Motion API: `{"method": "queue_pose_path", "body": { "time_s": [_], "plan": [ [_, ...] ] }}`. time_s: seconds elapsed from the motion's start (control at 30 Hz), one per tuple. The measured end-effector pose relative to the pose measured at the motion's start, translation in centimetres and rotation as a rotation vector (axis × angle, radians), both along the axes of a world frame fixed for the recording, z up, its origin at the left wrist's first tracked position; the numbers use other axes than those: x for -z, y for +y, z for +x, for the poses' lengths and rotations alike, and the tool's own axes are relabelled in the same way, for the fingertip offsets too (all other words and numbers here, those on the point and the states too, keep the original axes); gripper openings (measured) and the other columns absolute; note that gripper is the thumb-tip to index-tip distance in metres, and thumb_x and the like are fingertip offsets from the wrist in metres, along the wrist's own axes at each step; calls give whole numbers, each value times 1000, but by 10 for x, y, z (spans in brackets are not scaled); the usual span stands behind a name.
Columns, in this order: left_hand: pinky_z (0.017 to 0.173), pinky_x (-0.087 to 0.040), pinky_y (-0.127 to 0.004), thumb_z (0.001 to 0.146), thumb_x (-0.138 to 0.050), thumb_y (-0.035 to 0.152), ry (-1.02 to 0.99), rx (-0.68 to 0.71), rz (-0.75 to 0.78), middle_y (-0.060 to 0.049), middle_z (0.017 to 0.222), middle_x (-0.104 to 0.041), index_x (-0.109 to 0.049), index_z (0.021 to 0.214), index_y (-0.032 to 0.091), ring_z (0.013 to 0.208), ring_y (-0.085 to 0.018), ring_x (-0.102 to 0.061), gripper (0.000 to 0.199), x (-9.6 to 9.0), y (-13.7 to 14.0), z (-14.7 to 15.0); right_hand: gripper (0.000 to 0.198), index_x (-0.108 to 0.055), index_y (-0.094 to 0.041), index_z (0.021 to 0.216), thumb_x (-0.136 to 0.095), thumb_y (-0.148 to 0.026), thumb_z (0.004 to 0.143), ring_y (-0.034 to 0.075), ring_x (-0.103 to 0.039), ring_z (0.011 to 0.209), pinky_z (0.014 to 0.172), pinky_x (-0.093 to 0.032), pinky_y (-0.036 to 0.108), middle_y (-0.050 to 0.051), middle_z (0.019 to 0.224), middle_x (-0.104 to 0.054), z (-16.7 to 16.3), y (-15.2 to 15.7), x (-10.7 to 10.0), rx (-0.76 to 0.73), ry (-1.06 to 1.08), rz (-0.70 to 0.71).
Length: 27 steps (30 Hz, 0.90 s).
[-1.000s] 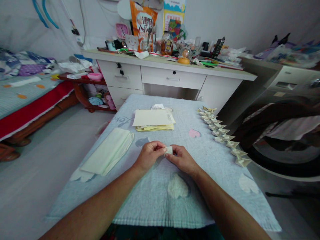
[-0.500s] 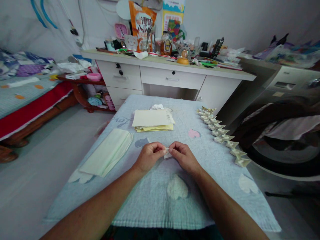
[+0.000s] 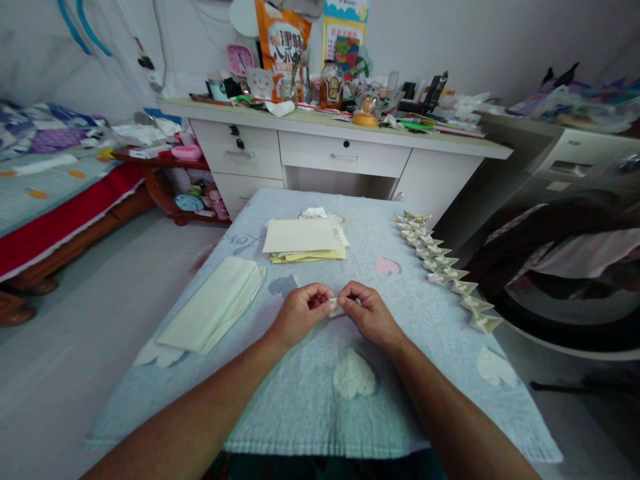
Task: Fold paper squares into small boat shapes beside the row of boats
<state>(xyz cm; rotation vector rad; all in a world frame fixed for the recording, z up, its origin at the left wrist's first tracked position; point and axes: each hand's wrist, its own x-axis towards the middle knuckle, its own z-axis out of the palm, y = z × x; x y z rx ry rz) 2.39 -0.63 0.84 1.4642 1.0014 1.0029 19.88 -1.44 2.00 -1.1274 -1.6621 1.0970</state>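
Between pinching hands (image 3: 304, 311) (image 3: 369, 313), small folded paper (image 3: 337, 311)

Cloth-covered table (image 3: 300, 413): pale blue, heart-printed;
Far middle: paper stack (image 3: 300, 237), crumpled white paper (image 3: 313, 213) just behind;
Left: folded pale-green sheets (image 3: 210, 307);
Right: row of pointed origami pieces (image 3: 441, 264)

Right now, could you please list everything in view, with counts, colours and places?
Small folded paper: one, pale, between both hands
Folded paper pieces: roughly ten, cream, rowed along the cloth's right
Paper stack: one, cream and yellow, cloth's far middle
Crumpled wad: one, white, behind the stack
Folded sheets: one bundle, pale green, cloth's left
Cloth: one, light blue, beneath these
Desk: one, white, behind; its clutter is too jumbled to count
Snack bag: one, orange, above desk
Washing machine: one, grey, right
Bed: one, red-edged, left
Left hand: one, bare, pinching small folded paper
Right hand: one, bare, likewise
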Motion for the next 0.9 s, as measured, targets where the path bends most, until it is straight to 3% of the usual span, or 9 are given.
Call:
{"method": "queue_pose_path", "body": {
  "time_s": [0.2,0.33,0.57,0.7,0.8,0.9],
  "plan": [
    [58,-39,-21,74,-68,25,-140,-4,-83,2,65,-57,-61,76,14,60,-9,-51,14,-3,2,-1,28,-58,-17,83,-64,-45,81,12,-48,66,63,-38,23,-1,70,-56,-7,-3,-4,-45,88,-56],
    [60,-43,-23,74,-68,23,-243,-3,-156,2,65,-60,-57,77,14,60,-10,-55,14,-2,1,2,29,-60,-17,81,-66,-45,79,12,-49,64,61,-39,23,1,72,-61,-8,-3,-2,-16,62,-45],
    [62,-45,-24,78,-64,24,-206,31,-130,2,65,-61,-55,79,15,61,-10,-56,13,2,2,3,17,-60,-18,78,-64,-35,81,12,-49,61,60,-39,23,-1,66,-59,-8,-1,7,47,37,29],
    [66,-47,-24,77,-63,21,-29,-35,21,0,78,-62,-58,87,17,71,-13,-59,12,1,0,3,7,-59,-19,74,-61,-22,80,13,-51,67,64,-38,25,-1,69,-56,-6,-1,8,112,-98,216],
    [67,-48,-23,73,-64,14,141,-85,236,-3,100,-60,-59,100,20,80,-13,-59,28,-1,-3,4,7,-58,-19,73,-60,-13,77,15,-50,71,69,-36,27,-1,69,-54,-5,-1,9,155,-311,385],
    [68,-47,-23,76,-60,10,266,-50,387,-2,95,-58,-60,90,19,78,-12,-57,17,-2,-4,4,8,-59,-19,77,-59,-11,77,17,-49,76,73,-31,30,1,74,-56,-5,-1,10,140,-563,487]
  ]
}}
